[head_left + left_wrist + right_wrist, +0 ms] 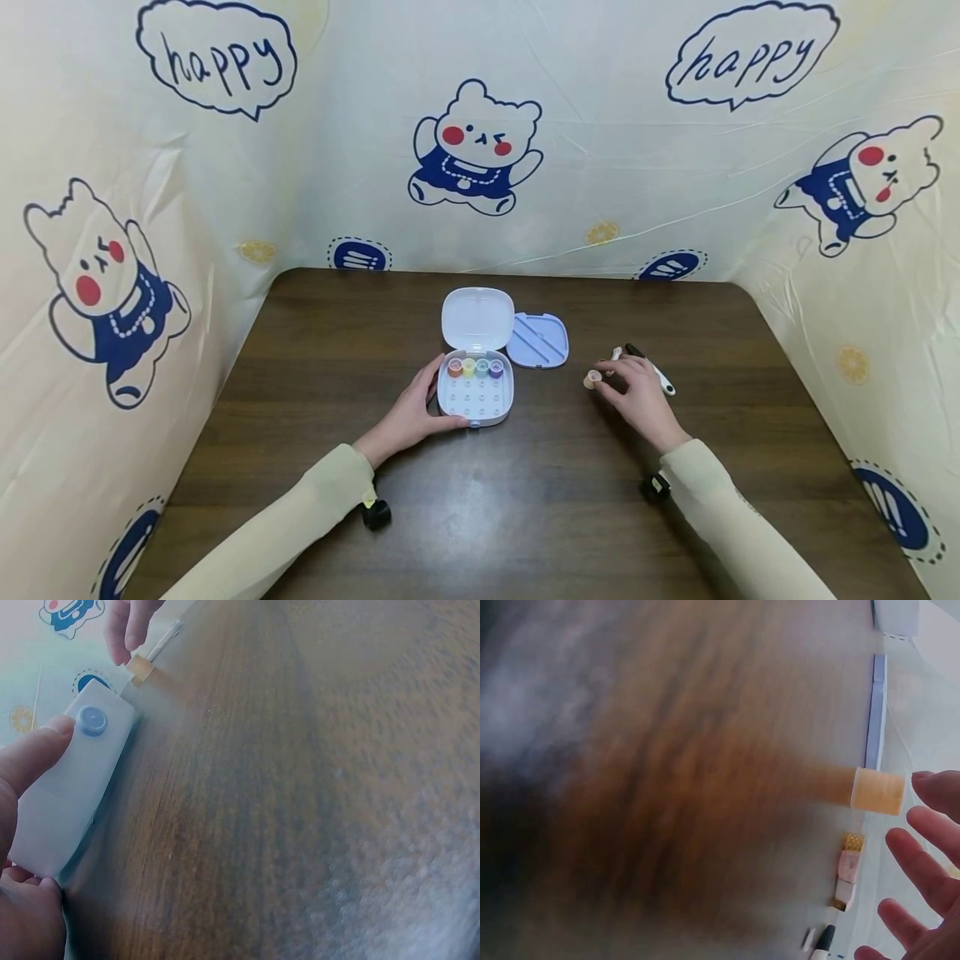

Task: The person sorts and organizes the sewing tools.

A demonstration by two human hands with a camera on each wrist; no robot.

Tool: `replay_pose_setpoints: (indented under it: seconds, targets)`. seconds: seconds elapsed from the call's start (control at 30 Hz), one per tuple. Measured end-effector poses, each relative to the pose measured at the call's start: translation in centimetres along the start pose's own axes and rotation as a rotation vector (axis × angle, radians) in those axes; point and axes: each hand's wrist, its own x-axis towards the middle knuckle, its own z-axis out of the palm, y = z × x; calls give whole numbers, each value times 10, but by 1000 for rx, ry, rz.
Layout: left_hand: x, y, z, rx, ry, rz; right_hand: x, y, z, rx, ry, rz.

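My left hand [411, 417] grips a white hinged case [475, 392], thumb at its front edge beside the round blue latch [93, 721], fingers along the left side. The lid [477, 318] stands open at the back. Four small coloured pots fill its back row: orange [455, 368], yellow [468, 367], green [482, 367] and purple [496, 368]; rows of small pegs lie in front. Over the table at the right is my right hand [641, 400], fingers spread. A pale orange pot [878, 791] stands on the table, a small gap from its fingertips in the right wrist view.
A lavender tray [537, 341] with diagonal ridges lies behind the case's right side. Beyond the right hand are a black-and-white pen-like tool [666, 383] and a small pink piece with gold ends [847, 866]. A printed curtain borders the dark wooden table [480, 508].
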Motion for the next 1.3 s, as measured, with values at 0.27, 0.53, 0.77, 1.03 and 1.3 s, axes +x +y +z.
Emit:
replay_pose_setpoints:
  seconds: [0.27, 0.53, 0.77, 1.03, 1.3]
  targets:
    - [0, -2, 1, -6, 0, 3, 1, 7, 1, -2, -42, 56]
    - [0, -1, 0, -11, 2, 3, 3, 6, 3, 13, -62, 150]
    - [1, -2, 0, -8, 3, 11, 5, 1, 6, -7, -73, 169]
    - [1, -3, 1, -18, 1, 11, 6, -1, 7, -1, -62, 159]
    - [1, -3, 0, -24, -2, 11, 7, -2, 6, 41, -64, 169]
